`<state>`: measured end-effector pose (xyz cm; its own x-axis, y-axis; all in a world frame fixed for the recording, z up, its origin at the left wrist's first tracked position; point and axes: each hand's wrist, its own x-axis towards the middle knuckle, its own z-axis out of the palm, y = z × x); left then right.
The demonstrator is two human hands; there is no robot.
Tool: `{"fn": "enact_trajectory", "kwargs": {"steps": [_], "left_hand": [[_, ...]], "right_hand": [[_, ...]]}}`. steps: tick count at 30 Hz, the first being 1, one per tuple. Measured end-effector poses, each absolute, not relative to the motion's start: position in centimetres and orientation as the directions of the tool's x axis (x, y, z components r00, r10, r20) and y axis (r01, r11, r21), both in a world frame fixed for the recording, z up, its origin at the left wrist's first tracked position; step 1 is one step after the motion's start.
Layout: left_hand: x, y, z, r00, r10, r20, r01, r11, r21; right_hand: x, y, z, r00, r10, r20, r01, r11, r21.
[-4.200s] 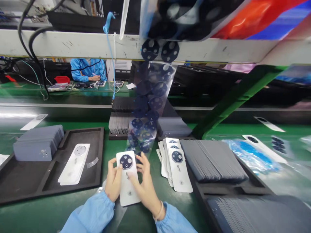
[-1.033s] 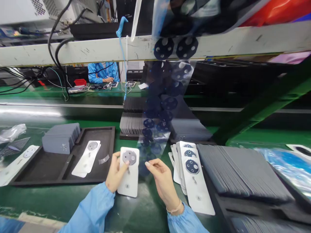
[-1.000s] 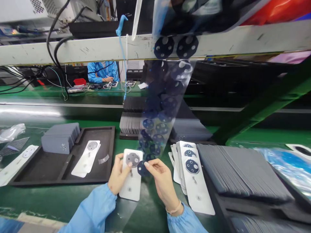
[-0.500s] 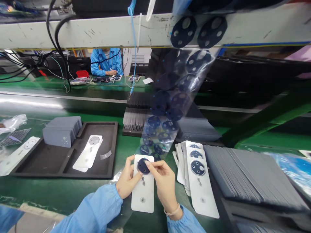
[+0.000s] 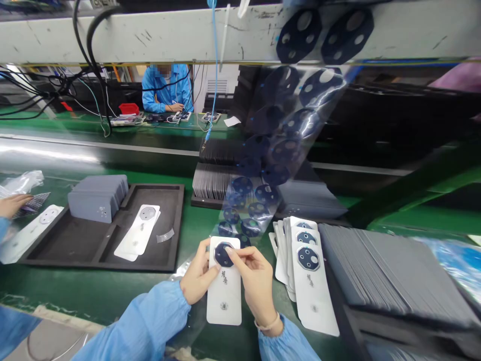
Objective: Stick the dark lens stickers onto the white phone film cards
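Observation:
A white phone back panel (image 5: 224,311) with printed black characters lies under my hands at the near middle of the bench. My left hand (image 5: 197,276) is closed on its left edge, thumb on the face. Against the panel's upper part sits a dark blue octagonal sticker (image 5: 221,254) with round holes. My right hand (image 5: 258,281) has its thumb and forefinger pressed at the sticker's right side; the fingertips' exact grip is partly hidden. Just behind, a clear film strip (image 5: 251,210) bearing more such stickers hangs down. Panels with dark octagons (image 5: 313,301) lie overlapped to the right.
On the left, a black tray (image 5: 179,225) holds grey sheets (image 5: 90,198) and white panels (image 5: 137,235). Stacked grey sheets (image 5: 398,276) fill the right side. Another person's hand (image 5: 15,204) is at the far left; a co-worker (image 5: 167,90) sits across the bench.
My hands keep the same hold on the panel and sticker, with only slight finger movement. Another person's hand has come farther in at the far left. The camera view has shifted slightly.

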<state>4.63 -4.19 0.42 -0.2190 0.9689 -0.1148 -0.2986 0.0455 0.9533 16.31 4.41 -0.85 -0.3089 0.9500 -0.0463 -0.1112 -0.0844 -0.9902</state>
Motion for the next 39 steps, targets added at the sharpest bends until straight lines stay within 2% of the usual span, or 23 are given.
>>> {"fn": "enact_trajectory", "kwargs": {"steps": [10, 22, 25, 27, 30, 33, 36, 39], "left_hand": [[4.8, -4.1, 0.7, -0.229, 0.965, -0.128, -0.321, 0.050, 0.946], [5.0, -4.1, 1.3, -0.249, 0.958, -0.140, -0.322, 0.054, 0.945], [5.0, -4.1, 1.4, -0.281, 0.950, -0.138, -0.282, 0.055, 0.958], [5.1, -4.1, 1.4, -0.320, 0.935, -0.154, -0.250, 0.073, 0.965], [5.3, -4.1, 1.2, -0.369, 0.914, -0.171, -0.249, 0.080, 0.965], [5.4, -4.0, 1.0, -0.382, 0.906, -0.184, -0.303, 0.065, 0.951], [5.4, -4.0, 1.0, -0.369, 0.911, -0.185, -0.322, 0.062, 0.945], [5.4, -3.9, 1.0, -0.326, 0.928, -0.181, -0.297, 0.081, 0.952]], "right_hand": [[16.1, 4.4, -1.1, -0.291, 0.956, -0.047, -0.123, -0.086, -0.989], [16.1, 4.0, -0.7, -0.278, 0.961, -0.001, -0.050, -0.016, -0.999], [16.1, 3.7, -0.3, -0.258, 0.962, 0.086, 0.019, 0.094, -0.995], [16.1, 3.5, -0.1, -0.233, 0.947, 0.221, 0.095, 0.248, -0.964], [16.0, 3.2, 0.1, -0.207, 0.875, 0.439, 0.239, 0.480, -0.844], [15.7, 3.2, -0.1, -0.132, 0.843, 0.522, 0.313, 0.535, -0.785], [15.7, 3.5, -0.4, -0.125, 0.869, 0.478, 0.266, 0.493, -0.828], [15.9, 3.6, -0.5, -0.301, 0.918, 0.260, 0.195, 0.326, -0.925]]}}
